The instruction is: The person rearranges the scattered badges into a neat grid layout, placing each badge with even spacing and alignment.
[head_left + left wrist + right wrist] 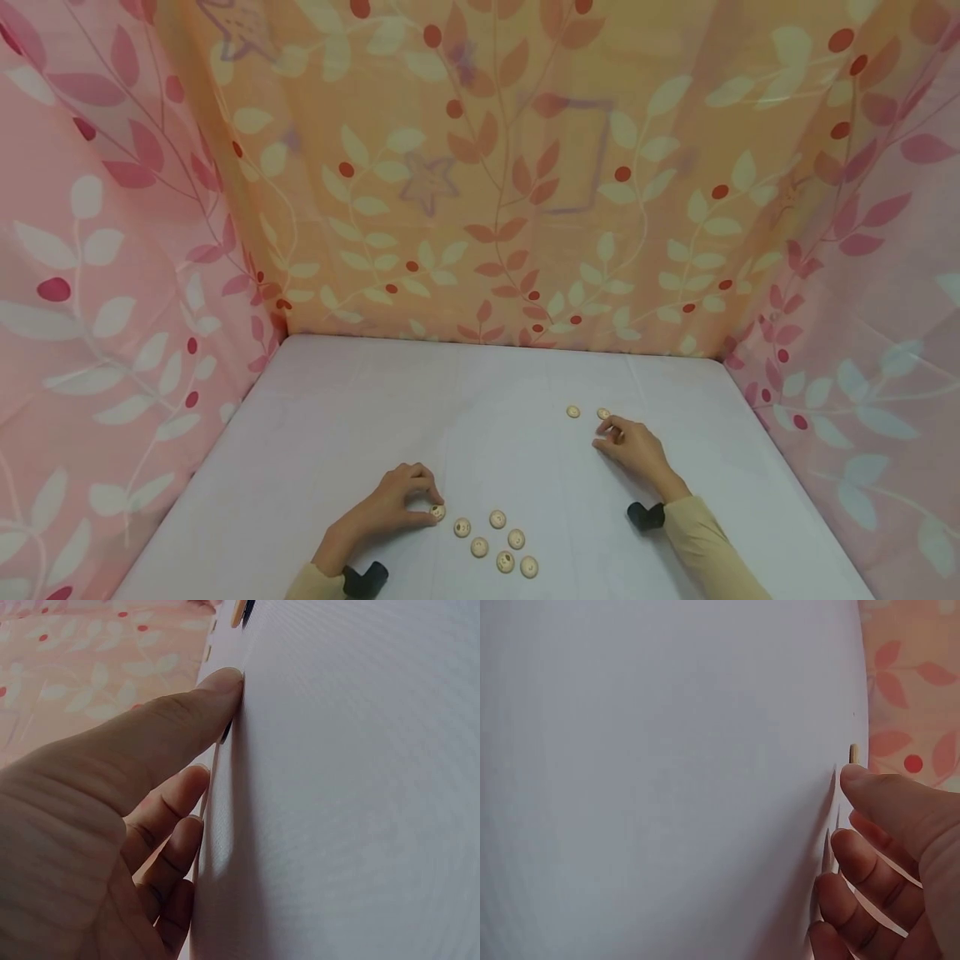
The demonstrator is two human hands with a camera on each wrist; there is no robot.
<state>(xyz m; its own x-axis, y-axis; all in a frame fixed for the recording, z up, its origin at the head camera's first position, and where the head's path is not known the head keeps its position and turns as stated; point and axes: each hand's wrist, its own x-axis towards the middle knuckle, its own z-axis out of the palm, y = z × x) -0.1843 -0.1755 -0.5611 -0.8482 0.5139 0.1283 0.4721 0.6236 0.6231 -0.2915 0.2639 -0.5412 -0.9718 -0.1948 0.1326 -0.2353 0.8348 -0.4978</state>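
Note:
In the head view my left hand is low on the white table, its thumb and forefinger pinching the edges of a small round wooden disc with dark marks on its face. The left wrist view shows the thumb down at the table surface, the other fingers bent below it. My right hand is farther back on the right, thumb and fingertips apart with nothing between them. Just beyond its fingertips lies another pale disc, partly covered by the hand. A further disc lies left of that one.
Several more discs lie loosely grouped right of my left hand, among them one disc at the back and another disc at the front. The white table is bordered by leaf-patterned cloth at the back and both sides.

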